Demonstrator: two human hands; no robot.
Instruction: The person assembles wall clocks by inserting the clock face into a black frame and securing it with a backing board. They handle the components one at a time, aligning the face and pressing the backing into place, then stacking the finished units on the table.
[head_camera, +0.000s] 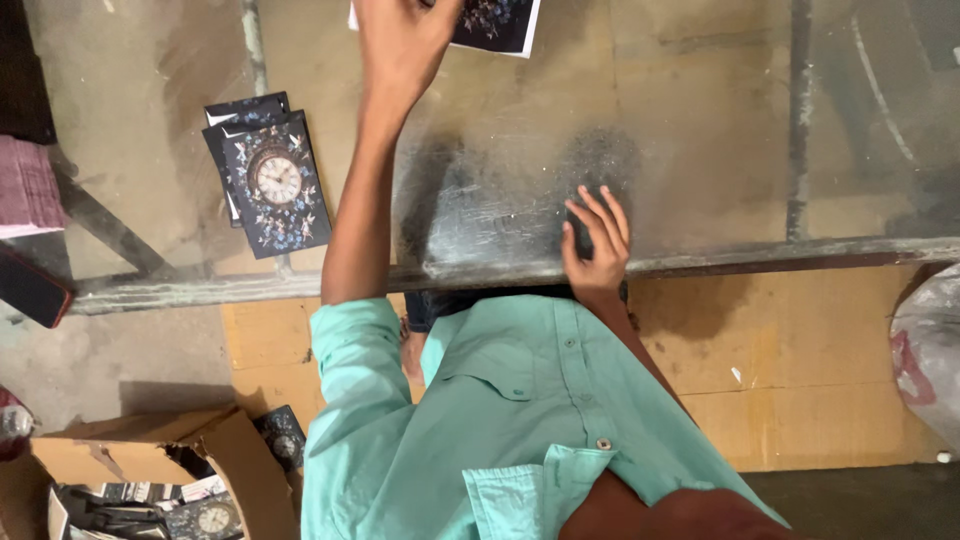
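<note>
A dark floral card (495, 25) is lying at the far edge of the glass table (700, 130), partly cut off by the frame. The left hand (400, 40) is reaching over it, fingers covering its near-left corner; whether they are pinching the card I cannot tell. The right hand (597, 240) is resting flat and open on the table's near edge, well apart from the card. To the left, a small stack of clock-face cards (270, 175) is sitting on the glass. A cardboard box (150, 450) with more cards is standing on the floor below.
</note>
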